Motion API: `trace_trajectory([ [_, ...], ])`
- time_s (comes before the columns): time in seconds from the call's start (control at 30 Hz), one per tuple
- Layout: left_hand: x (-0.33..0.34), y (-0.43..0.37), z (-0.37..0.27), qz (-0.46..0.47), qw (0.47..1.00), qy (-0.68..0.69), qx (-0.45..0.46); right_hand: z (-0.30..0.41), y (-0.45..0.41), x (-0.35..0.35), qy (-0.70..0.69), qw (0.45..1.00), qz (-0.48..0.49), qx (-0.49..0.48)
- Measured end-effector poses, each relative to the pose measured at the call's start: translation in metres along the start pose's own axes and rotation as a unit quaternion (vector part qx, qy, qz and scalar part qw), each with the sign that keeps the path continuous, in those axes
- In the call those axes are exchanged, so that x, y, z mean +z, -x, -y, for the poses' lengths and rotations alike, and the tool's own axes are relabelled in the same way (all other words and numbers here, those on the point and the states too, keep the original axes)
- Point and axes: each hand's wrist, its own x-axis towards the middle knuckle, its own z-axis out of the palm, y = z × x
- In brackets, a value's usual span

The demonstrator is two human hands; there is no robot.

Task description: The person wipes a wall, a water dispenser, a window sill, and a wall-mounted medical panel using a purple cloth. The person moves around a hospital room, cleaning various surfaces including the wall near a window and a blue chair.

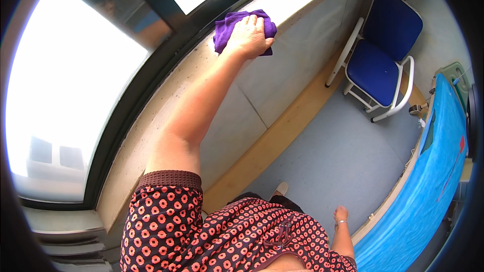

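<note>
My left hand [247, 39] presses down on a folded purple cloth [227, 30], its fingers spread over the fabric. Beneath the cloth is the pale speckled windowsill [181, 79], which runs along the dark-framed window. Down by my side, at the lower right, hangs my right hand [340, 214], with a bracelet at the wrist. Its fingers look loosely curled, but they are too small to make out clearly. It is away from the sill, over the floor near the bed with a blue sheet [412, 192].
A chair with blue padding [374, 71] and white metal arms stands by the wall at the far end. The dark window frame [124, 132] borders the sill. A bed caster [418, 109] sits near the chair. Grey-blue floor [332, 155] lies between wall and bed.
</note>
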Motion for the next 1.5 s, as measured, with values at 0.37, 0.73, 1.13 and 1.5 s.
trace_trajectory([
  [0.37, 0.024, -0.095, -0.029, 0.075, 0.997, 0.022, -0.017, 0.122, 0.033, 0.068, 0.017, 0.983, 0.124, -0.136],
  [0.73, 0.077, -0.236, -0.074, -0.011, 0.999, 0.031, 0.017, 0.118, -0.031, -0.045, 0.076, 0.996, 0.056, 0.002],
  [1.13, 0.08, -0.357, -0.149, -0.042, 0.998, 0.02, 0.034, 0.371, -0.122, -0.087, -0.085, 0.991, 0.064, -0.075],
  [1.5, 0.098, -0.406, -0.175, -0.021, 1.0, 0.014, 0.008, 0.323, -0.195, -0.143, -0.018, 0.998, 0.045, -0.037],
])
